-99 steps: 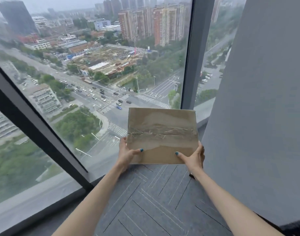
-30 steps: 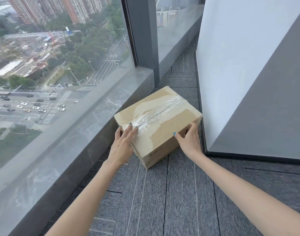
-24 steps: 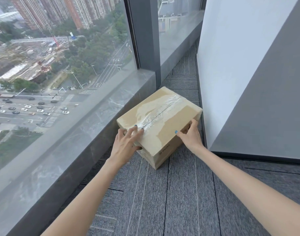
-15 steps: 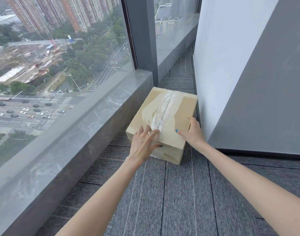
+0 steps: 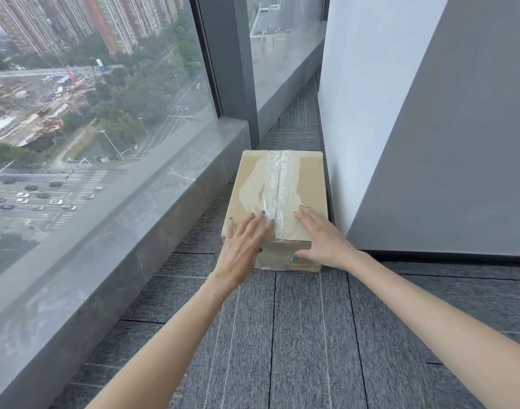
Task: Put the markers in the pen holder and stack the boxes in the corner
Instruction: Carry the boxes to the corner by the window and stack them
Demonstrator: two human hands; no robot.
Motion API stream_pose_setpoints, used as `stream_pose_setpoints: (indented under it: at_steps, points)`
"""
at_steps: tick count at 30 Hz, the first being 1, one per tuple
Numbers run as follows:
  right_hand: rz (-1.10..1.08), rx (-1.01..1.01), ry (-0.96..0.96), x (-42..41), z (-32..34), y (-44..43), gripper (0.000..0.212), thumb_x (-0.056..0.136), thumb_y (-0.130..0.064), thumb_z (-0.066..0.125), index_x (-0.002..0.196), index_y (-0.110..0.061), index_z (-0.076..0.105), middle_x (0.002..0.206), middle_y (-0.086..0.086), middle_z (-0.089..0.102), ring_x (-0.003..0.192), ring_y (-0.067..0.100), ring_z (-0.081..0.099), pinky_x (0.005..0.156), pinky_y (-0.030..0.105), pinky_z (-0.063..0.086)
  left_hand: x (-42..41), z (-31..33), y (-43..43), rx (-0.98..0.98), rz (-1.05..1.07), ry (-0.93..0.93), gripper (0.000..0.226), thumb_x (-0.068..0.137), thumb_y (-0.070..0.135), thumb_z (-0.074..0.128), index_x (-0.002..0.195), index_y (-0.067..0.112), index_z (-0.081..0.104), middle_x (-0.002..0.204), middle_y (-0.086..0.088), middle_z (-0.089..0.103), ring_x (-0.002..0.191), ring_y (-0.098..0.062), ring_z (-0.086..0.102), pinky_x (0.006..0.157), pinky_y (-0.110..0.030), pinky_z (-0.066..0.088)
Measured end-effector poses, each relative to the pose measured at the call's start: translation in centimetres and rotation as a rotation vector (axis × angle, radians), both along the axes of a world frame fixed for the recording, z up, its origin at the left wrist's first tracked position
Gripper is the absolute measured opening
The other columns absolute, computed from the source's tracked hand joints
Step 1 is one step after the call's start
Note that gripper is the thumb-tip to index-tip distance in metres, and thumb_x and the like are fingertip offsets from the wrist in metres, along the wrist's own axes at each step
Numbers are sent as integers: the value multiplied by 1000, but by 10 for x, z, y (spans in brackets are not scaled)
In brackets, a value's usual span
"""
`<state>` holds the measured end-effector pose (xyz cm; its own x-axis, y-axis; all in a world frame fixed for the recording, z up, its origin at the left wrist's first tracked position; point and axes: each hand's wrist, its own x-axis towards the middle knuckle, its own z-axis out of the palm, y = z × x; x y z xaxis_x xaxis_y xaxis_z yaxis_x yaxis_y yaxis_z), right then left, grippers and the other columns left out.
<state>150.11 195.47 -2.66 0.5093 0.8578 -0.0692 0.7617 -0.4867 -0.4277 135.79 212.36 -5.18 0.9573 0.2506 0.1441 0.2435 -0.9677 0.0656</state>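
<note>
Head view: your left hand [image 5: 243, 246] lies flat on the near left part of the box [image 5: 282, 184] top, fingers spread and extended, palm down. It grips nothing; it only presses on the cardboard. Your left fingertips [image 5: 263, 213] reach the clear tape [image 5: 278, 187] that runs lengthwise down the middle of the top.

Your right hand [image 5: 323, 239] lies on the near right part of the same top, fingers extended and open. Its thumb hooks over the near edge onto the front face of the box. The hand encloses nothing; contact is by palm, fingers and thumb only. The two hands sit on either side of the tape seam, just apart from each other.

The box stands on the carpet [image 5: 297, 335], long axis pointing away from you. Its right side runs just beside the white wall [image 5: 365, 98]; whether it touches the wall cannot be told. Its left side is near the stone sill [image 5: 170, 196] below the window [image 5: 90, 98], with a strip of carpet between them. A grey panel [image 5: 459, 143] stands to the right, nearer to you than the box. The window mullion [image 5: 226, 54] rises beyond the far left corner of the box. Both forearms are bare and extend from the lower edge of the view toward the box.

No markers or pen holder appear in this view.
</note>
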Motion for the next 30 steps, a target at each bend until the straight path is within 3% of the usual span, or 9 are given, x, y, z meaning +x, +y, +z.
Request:
stream_pose_setpoints:
  at_steps: [7, 10, 14, 19, 22, 25, 30]
  points:
    - [-28, 38, -163, 10, -9, 7, 65, 92, -21, 56, 149, -14, 25, 159, 4, 18, 147, 18, 13, 119, 29, 0, 20, 1, 16, 31, -59, -34, 78, 85, -5, 58, 147, 32, 29, 156, 1, 31, 143, -22, 31, 113, -57, 27]
    - [-32, -30, -336, 21, -17, 13, 64, 95, -15, 49, 150, -9, 18, 160, 10, 12, 148, 24, 9, 122, 39, 3, 41, -1, 14, -10, -39, -45, 81, 84, -12, 48, 150, 30, 26, 160, 0, 24, 147, -23, 22, 118, -54, 17]
    - [-60, -163, -465, 41, -24, 23, 79, 88, -2, 49, 151, -4, 2, 160, 15, -4, 149, 29, -3, 120, 48, 4, 70, -12, 13, -85, -2, -115, 87, 79, -18, 43, 150, 28, 26, 160, -3, 21, 150, -24, 13, 118, -52, -1]
    - [-99, -264, -558, 68, -29, 37, 81, 92, -17, 48, 150, -2, -7, 159, 17, -11, 148, 32, -7, 119, 52, 5, 107, -22, 26, -87, -28, -163, 90, 77, -18, 43, 152, 29, 23, 161, -3, 20, 150, -24, 11, 118, -47, -10]
    - [-143, -275, -608, 85, -37, 47, 87, 91, -29, 54, 150, -1, -3, 160, 18, -4, 148, 33, 0, 118, 53, 11, 127, -23, 39, -80, -48, -173, 90, 76, -18, 43, 151, 28, 24, 161, -3, 20, 150, -24, 11, 118, -45, -11]
    - [-180, -237, -607, 98, -42, 59, 87, 85, -23, 61, 150, -1, 7, 160, 19, 6, 148, 32, 7, 117, 53, 14, 142, -24, 52, -67, -62, -177, 92, 72, -20, 45, 150, 24, 28, 160, -4, 23, 150, -25, 13, 118, -48, -6]
    - [-255, -222, -589, 119, -45, 81, 81, 91, -18, 53, 151, -4, 0, 161, 15, 1, 149, 29, 2, 120, 50, 7, 171, -25, 70, -33, -78, -177, 90, 74, -19, 47, 150, 24, 28, 160, -5, 23, 150, -26, 14, 119, -50, -4]
